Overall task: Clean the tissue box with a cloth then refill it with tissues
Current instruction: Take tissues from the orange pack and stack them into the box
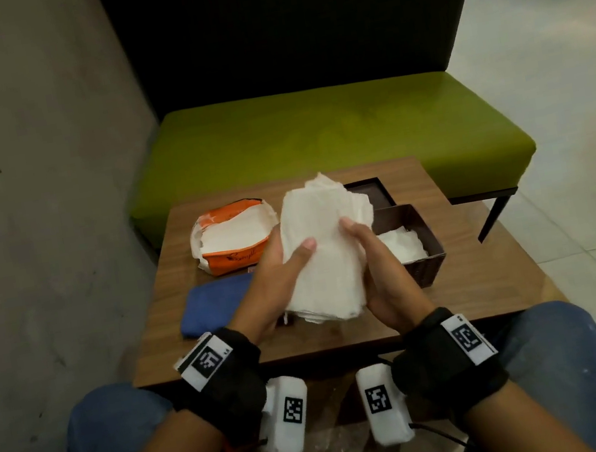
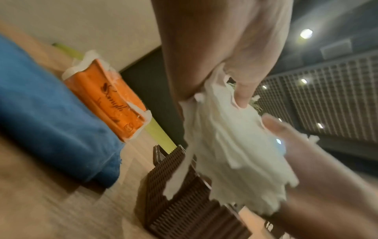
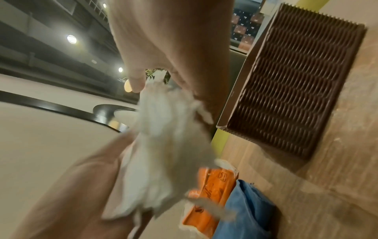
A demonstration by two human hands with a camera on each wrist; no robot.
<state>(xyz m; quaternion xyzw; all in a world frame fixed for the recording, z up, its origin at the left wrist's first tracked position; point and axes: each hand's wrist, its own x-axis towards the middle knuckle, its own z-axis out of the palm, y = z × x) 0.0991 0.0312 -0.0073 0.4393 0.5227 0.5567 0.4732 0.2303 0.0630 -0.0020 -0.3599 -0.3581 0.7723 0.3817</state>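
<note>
I judge the wiping finished: the blue cloth (image 1: 219, 304) lies folded on the table (image 1: 493, 272), touched by neither hand, and I am well into the refill. The brown tissue box (image 1: 415, 241) stands open at my right with some white tissues already inside; its lid (image 1: 372, 193) lies behind it. The torn orange tissue pack (image 1: 233, 236) still holds more. I hold a thick stack of tissues (image 1: 326, 248) above the table, just left of the box, my left hand (image 1: 277, 276) and right hand (image 1: 379, 271) on either edge, palms facing, thumbs over the top, fingers curled round it. Lowering it in and closing the lid remain.
</note>
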